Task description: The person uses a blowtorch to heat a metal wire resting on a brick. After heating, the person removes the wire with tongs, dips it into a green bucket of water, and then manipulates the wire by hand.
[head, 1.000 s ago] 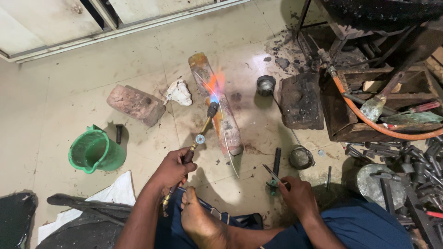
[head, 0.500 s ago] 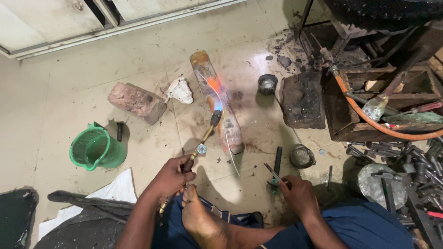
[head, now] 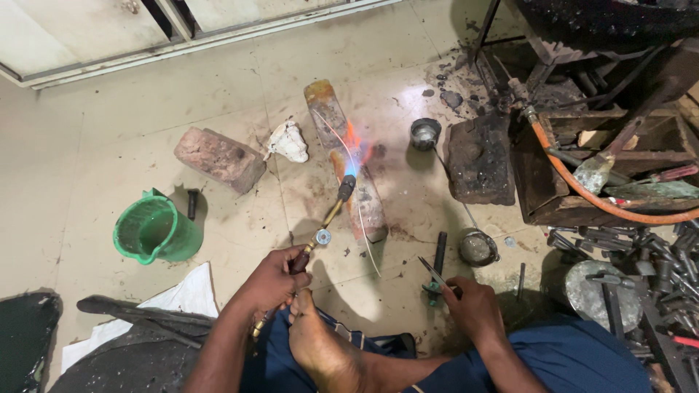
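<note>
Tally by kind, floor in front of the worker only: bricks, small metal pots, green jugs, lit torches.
Bricks: 3, the pale brick, the long brick under the flame, the dark block
Small metal pots: 2, and
Green jug: 1
Torch, in the left hand: 1
Total: 7

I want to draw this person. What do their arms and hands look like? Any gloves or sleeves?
No gloves and no sleeves in view. The left hand and right hand are bare, and both forearms are bare as far as the picture shows. I see no rings, watch or bands. The person wears blue cloth over the legs, and one foot is bare too.
</note>
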Action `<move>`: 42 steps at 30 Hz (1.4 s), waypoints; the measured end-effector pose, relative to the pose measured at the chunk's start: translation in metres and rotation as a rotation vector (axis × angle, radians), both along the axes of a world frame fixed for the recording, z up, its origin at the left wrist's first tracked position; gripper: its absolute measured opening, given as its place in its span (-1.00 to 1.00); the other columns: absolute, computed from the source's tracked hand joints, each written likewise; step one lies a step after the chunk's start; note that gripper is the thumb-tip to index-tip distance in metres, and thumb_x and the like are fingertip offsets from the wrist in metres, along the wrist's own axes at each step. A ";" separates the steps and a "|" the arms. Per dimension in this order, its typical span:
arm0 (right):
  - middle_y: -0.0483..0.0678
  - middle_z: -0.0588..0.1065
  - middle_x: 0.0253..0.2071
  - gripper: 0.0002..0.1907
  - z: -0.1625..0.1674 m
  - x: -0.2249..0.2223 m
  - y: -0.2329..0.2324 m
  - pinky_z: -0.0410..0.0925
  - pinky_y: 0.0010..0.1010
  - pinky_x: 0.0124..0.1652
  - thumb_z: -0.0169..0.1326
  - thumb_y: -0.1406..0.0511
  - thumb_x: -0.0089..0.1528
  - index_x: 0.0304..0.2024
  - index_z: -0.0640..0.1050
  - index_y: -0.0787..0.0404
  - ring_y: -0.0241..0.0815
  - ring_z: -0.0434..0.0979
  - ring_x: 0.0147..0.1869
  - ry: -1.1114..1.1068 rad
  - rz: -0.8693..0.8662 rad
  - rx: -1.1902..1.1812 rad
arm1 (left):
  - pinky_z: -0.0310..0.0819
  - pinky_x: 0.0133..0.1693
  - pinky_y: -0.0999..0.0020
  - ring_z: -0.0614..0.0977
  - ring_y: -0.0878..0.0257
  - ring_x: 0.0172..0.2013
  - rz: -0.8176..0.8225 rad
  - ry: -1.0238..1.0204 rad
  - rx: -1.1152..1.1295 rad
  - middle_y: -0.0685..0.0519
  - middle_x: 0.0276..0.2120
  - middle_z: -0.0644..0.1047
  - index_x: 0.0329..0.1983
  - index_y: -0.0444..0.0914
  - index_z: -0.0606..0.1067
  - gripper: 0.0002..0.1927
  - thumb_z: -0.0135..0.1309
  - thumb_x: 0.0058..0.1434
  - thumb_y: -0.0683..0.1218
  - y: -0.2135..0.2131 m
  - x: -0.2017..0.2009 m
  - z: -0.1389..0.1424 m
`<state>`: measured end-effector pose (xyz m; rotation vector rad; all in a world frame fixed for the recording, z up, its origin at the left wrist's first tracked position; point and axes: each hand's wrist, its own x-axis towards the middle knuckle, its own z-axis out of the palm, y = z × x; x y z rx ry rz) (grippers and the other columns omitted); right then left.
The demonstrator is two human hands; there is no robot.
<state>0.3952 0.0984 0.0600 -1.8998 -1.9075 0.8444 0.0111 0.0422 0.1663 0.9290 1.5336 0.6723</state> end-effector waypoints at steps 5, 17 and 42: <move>0.17 0.66 -0.31 -0.68 0.000 0.001 0.000 0.54 -0.20 -0.13 0.23 0.17 0.15 -0.15 0.68 0.24 0.08 0.72 -0.17 0.007 -0.001 0.009 | 0.35 -0.66 0.40 0.44 0.35 -0.73 -0.022 0.031 -0.026 0.10 -0.64 0.46 -0.16 -0.29 0.51 -0.81 0.12 0.14 -0.23 -0.002 -0.002 -0.002; 0.16 0.67 -0.29 -0.67 0.001 0.001 0.001 0.54 -0.23 -0.12 0.22 0.15 0.17 -0.15 0.68 0.23 0.05 0.73 -0.17 -0.022 -0.003 -0.023 | 0.35 -0.67 0.41 0.44 0.34 -0.75 -0.042 0.084 -0.056 0.06 -0.67 0.48 0.15 -0.21 0.50 -0.54 0.13 0.12 -0.21 -0.012 -0.003 0.011; 0.15 0.66 -0.31 -0.69 -0.007 0.005 -0.003 0.54 -0.19 -0.14 0.24 0.16 0.15 -0.18 0.68 0.23 0.07 0.72 -0.19 0.008 -0.004 0.059 | 0.33 -0.68 0.42 0.43 0.37 -0.74 -0.086 0.100 0.003 0.10 -0.65 0.42 -0.03 -0.40 0.49 -0.71 0.15 0.19 -0.21 -0.014 -0.004 0.005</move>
